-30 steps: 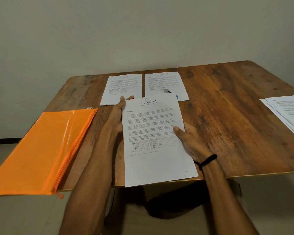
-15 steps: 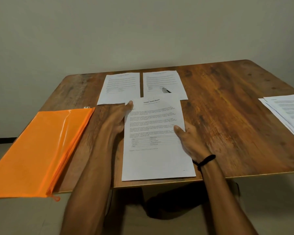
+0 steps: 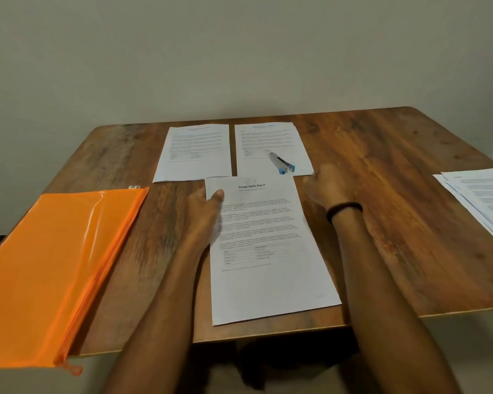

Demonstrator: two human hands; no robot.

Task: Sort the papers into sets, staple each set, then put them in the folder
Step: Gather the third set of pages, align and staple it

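Across the table we judge the job to be at an early stage: papers are laid out in groups, we can make out no staple in any of them, and filing looks not yet begun. The folder, orange with a zip along one long side, lies at the table's left and overhangs the near edge. We cannot tell whether anything is inside it.

The report lies flat straight ahead of us. A fanned stack at the far right seems left to sort. Beyond the report lie the left sheet and the right sheet, side by side.

Our left hand has its thumb on the report's top left corner. The fingers are hidden, so we cannot tell whether it pinches or only presses. Our right hand, blurred, empty and loosely spread, hovers beside the report's top right corner, near the stapler on the right sheet. Stapling the report is probably the next step.
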